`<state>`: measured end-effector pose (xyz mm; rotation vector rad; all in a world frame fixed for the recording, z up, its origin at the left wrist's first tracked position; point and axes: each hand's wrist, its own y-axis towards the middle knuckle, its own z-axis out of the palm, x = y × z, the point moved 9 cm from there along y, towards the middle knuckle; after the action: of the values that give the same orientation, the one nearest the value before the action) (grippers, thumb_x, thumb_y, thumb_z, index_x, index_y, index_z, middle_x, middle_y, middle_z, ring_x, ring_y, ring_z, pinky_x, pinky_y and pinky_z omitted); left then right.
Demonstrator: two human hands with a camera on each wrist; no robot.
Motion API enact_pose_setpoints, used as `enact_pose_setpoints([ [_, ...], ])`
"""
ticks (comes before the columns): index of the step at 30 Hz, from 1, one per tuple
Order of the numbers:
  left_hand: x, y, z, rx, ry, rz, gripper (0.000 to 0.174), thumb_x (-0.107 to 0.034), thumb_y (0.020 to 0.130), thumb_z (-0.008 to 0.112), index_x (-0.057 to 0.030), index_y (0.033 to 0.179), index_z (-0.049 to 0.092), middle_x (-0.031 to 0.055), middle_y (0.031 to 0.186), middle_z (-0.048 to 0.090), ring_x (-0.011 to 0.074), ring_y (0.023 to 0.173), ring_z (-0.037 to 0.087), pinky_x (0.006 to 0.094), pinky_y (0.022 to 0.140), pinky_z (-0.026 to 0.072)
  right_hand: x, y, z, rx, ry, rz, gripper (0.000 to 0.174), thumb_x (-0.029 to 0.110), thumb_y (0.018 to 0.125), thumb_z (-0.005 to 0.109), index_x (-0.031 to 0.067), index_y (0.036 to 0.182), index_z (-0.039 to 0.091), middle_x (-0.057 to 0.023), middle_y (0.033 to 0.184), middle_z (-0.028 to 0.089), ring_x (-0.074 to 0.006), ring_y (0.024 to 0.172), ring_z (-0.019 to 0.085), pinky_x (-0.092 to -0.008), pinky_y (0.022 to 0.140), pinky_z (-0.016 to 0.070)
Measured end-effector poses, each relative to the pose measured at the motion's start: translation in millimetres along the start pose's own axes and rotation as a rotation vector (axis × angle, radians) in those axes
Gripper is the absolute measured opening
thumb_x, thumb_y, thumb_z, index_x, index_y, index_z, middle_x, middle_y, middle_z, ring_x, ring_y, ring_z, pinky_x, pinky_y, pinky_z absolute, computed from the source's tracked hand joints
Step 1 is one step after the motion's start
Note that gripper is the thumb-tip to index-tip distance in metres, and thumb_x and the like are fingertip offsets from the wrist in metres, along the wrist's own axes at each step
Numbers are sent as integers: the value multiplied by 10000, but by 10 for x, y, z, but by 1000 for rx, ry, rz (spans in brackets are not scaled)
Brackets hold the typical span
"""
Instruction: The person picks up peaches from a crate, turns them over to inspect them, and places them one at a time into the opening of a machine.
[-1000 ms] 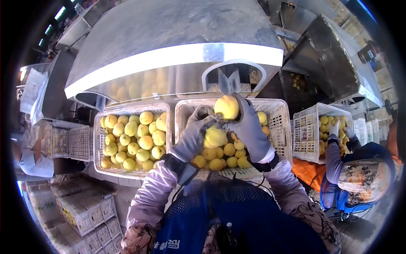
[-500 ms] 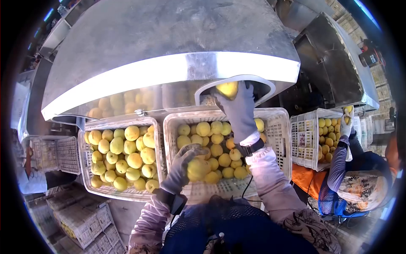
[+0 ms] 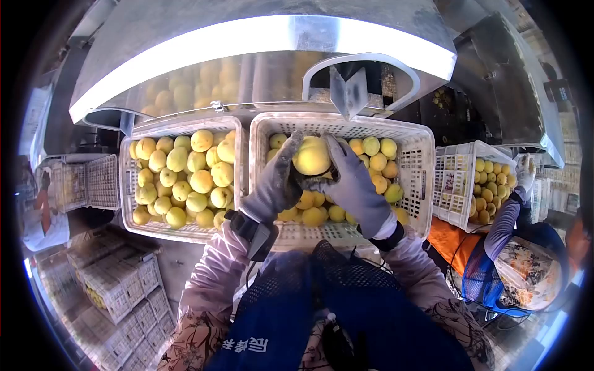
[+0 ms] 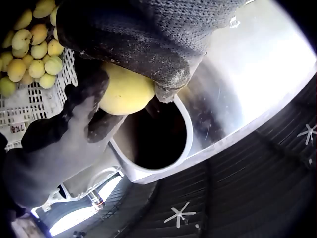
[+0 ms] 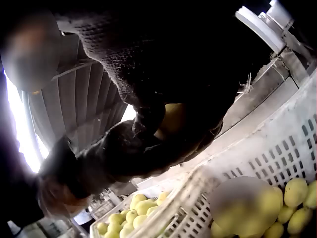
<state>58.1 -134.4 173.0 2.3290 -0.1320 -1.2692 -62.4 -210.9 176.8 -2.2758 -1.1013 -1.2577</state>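
Both my gloved hands are together over the middle crate (image 3: pixel 263 148), around one yellow peach (image 3: pixel 311 156). My left hand (image 3: pixel 275 185) grips it from the left, with dark, soiled glove fingers along its side. From the right, my right hand (image 3: pixel 359 191) holds the same peach, its fingers curled about it. In the left wrist view the peach (image 4: pixel 128 91) shows between the two gloves; its underside is hidden. The right wrist view is dark, with a small part of the peach (image 5: pixel 171 120) visible. Below the hands lie many peaches (image 3: pixel 312 216) in the crate.
A metal machine (image 3: pixel 247 43) stands just ahead, with a rounded opening and a V-shaped metal piece (image 3: pixel 348 89) in it. At left is a second crate full of peaches (image 3: pixel 201 181). On the right another person (image 3: pixel 526 272) works at a crate (image 3: pixel 455 185).
Half a second ago my right hand was in the machine's opening with a peach, the left over the crate with another. The right has come back, and both hands now meet on one peach.
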Motion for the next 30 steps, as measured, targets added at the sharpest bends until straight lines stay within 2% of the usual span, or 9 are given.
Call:
enact_pose_setpoints([
  [6,-102,155,164,-21,-363,-302,584,18,953,673,-32,1467,400,134,1218,631,224,1148,648,332,1024,551,-71,-141,-200,-237,-6,102,940,95,749,864,-5,1543,371,-260,1386,531,-443,1253,559,-460,1058,483],
  [8,187,-12,576,-277,-1424,-1149,502,-75,943,751,-72,1338,441,92,1125,641,183,1015,676,335,921,599,119,-142,-202,-285,-245,-54,963,134,721,893,-37,1516,377,-276,1361,537,-447,1229,575,-457,1022,505],
  [12,160,178,625,-304,-1196,-1018,459,-205,975,750,-115,1313,453,75,1087,655,186,875,694,321,790,615,-3,97,-449,-408,-161,33,976,169,708,928,-20,1507,401,-248,1390,540,-421,1241,583,-448,1063,495],
  [16,254,288,600,-228,-1345,-859,399,-198,1027,676,-100,1364,488,82,1116,653,212,1025,686,352,917,588,-221,317,-810,-608,-89,25,888,323,722,942,-40,1396,492,-256,1300,572,-429,1150,610,-473,994,520],
  [21,841,-835,656,-155,-1035,-1206,463,-358,1052,622,-83,1394,475,137,1253,627,259,1127,664,408,949,575,-373,714,-713,-531,-335,61,867,328,716,939,-38,1380,517,-262,1279,570,-429,1149,607,-467,991,520],
  [24,942,-1388,587,-28,-873,-1047,472,-379,1059,603,-66,1387,472,140,1264,623,262,1144,664,398,945,583,-516,962,-763,-512,-247,305,842,338,730,927,-48,1359,521,-276,1270,547,-460,1150,605,-476,987,519],
  [27,1103,-1653,619,22,-930,-1130,434,-278,1067,599,-61,1414,454,143,1329,581,267,1178,659,401,984,577,-448,1149,-882,-665,-257,163,815,351,733,925,-48,1332,542,-261,1248,583,-449,1128,620,-476,975,518],
  [29,1197,-1786,749,-16,-1151,-1256,560,72,1004,505,-100,1534,454,154,1468,410,270,1265,584,364,1027,561,-601,1286,-945,-449,248,313,682,357,817,866,-37,1292,577,-233,1235,653,-372,1143,632,-445,1017,488],
  [30,1025,-1518,639,201,-765,-866,500,55,1018,490,-92,1496,508,159,1453,429,276,1281,566,384,1030,559,-447,1249,-1099,-405,152,323,675,347,851,840,-47,1325,564,-228,1251,656,-354,1153,634,-440,1028,479],
])
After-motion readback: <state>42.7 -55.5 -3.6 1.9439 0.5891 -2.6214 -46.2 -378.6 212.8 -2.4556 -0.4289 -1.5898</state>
